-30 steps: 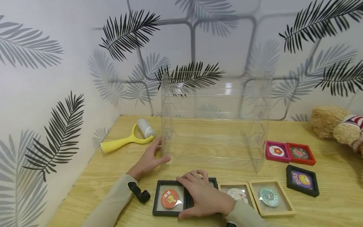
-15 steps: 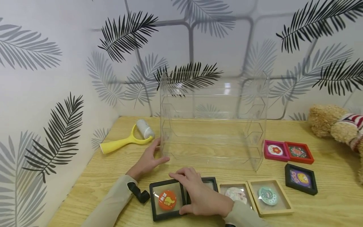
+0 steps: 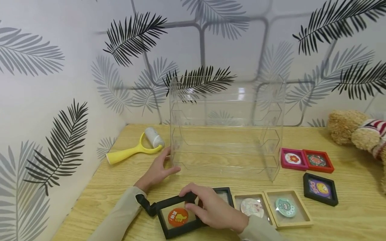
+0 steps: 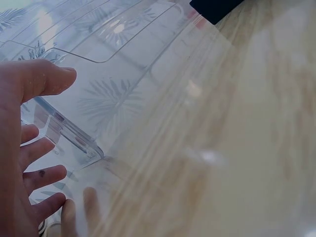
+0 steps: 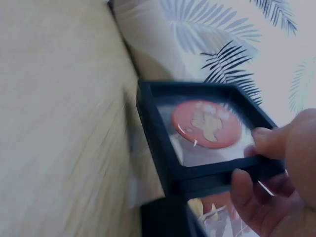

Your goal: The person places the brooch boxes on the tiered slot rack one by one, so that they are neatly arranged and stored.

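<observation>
My right hand (image 3: 215, 211) pinches a black square display frame (image 3: 180, 231) by its right side. Behind its clear window sits an orange round badge (image 3: 178, 217) with a yellow thumbs-up. In the right wrist view this frame is tilted, thumb (image 5: 271, 143) on its face and fingers beneath. A second black frame (image 3: 231, 197) lies partly hidden behind that hand. My left hand (image 3: 155, 172) is at the lower left corner of a clear acrylic shelf rack (image 3: 227, 147), its thumb in front and its fingers spread around the side panel, as the left wrist view shows.
Two light wooden frames (image 3: 287, 209) with badges lie right of my right hand. Pink (image 3: 294, 159), red (image 3: 318, 161) and small black (image 3: 320, 189) frames lie farther right. A yellow-handled roller (image 3: 135, 150) lies back left; a teddy bear (image 3: 349, 127) sits at the right.
My right hand has taken hold of the left black frame and tilted it up from the table, a little toward the left. The left hand stays at the rack.
</observation>
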Available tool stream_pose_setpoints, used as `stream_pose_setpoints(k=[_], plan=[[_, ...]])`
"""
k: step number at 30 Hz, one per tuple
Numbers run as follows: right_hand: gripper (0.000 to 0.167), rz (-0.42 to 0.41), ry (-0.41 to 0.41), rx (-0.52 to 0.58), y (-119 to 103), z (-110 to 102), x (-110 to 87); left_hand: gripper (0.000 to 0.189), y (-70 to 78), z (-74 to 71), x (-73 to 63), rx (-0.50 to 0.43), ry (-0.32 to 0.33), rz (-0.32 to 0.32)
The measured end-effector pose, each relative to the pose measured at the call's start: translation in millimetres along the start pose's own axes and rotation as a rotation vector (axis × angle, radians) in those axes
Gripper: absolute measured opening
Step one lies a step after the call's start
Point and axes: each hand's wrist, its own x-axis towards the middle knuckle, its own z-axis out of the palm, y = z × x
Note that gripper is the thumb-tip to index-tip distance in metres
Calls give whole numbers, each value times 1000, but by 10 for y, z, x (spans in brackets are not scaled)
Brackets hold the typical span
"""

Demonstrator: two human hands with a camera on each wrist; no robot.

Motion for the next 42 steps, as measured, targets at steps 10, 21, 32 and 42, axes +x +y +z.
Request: stream_pose_setpoints(k=[10,21,32,42], plan=[[22,-36,211,23,-210,-667,228,71,-69,-16,21,-8,-5,32],[20,-103,368,-74,-514,-1601,663,75,-43,-33,-52,2,11,-46],[12,-162,601,-7,-704,-2095,1279,73,-25,-2,38,-26,2,-33],[9,-27,679,-132,-624,-2410,1599,73,-43,1,14,-30,-1,-32]])
